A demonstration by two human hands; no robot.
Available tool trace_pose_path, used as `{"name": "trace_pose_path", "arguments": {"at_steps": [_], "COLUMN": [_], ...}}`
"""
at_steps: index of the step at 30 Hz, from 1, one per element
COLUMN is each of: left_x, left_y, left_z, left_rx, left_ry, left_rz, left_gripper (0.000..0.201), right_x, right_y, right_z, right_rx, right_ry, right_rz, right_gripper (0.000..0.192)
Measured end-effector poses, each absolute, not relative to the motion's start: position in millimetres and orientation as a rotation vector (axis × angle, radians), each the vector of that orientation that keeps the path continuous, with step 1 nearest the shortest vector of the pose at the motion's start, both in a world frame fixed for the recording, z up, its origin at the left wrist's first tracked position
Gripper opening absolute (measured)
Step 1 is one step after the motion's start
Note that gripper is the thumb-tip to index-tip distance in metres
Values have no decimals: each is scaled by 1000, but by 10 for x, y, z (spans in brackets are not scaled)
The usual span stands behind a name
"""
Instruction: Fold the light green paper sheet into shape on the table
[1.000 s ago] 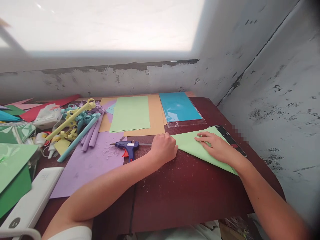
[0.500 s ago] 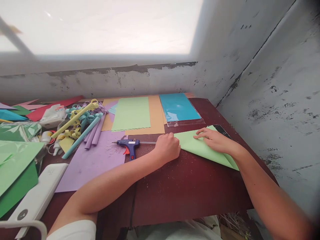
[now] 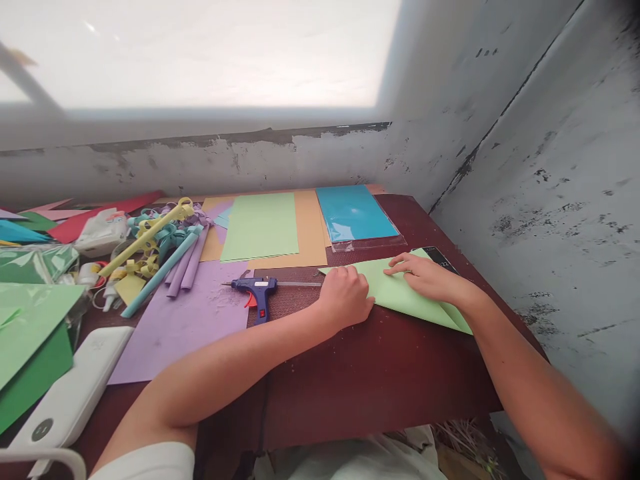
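Slid left hand [image 3: 346, 297] rightward along green paper [image 3: 400, 293]; curled fingers pressing, right hand [image 3: 430, 279] flat, near counter's right edge.

Both bare forearms reach forward over the desk [image 3: 380, 380], converging toward its far right part. The left hand [image 3: 346, 297] is curled into a loose fist, knuckles up, fingers tucked under and pressing down, wrist straight in line with the forearm. The right hand [image 3: 427, 277] lies flatter, palm down, fingers [image 3: 400, 262] stretched toward the left hand, with a small gap between the two. The right arm comes in from the desk's near right corner; a white sleeve shows at the left shoulder.
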State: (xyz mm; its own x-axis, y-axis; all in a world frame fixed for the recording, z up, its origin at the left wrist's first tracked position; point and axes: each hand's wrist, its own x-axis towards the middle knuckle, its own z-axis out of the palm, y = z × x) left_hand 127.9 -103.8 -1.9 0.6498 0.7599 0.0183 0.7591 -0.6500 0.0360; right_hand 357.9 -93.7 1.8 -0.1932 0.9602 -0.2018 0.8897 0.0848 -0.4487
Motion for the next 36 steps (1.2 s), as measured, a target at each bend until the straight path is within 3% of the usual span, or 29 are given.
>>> {"name": "trace_pose_path", "arguments": {"at_steps": [3,7,28,36], "left_x": [1307,1343,1460,1534], "left_y": [-1032,-1037,-1096,-1132], "left_z": [-85,-125,-129,-170], "left_rx": [2891,2827,2833,2954], "left_ry": [1056,1060,1139,856], "left_rz": [78,50,88,110], "left_gripper": [29,25,40,20], "right_x": [3577,3564,3556,3614], "right_y": [-931,-942,-946,-912], "right_z": [25,35,34,-35], "right_rx": [-1914,-1925,-1945,-1898], "right_ry": [-2221,-2219,-2213,-2241], "right_rz": [730,744,758,716], "right_gripper": [51,52,54,53]}}
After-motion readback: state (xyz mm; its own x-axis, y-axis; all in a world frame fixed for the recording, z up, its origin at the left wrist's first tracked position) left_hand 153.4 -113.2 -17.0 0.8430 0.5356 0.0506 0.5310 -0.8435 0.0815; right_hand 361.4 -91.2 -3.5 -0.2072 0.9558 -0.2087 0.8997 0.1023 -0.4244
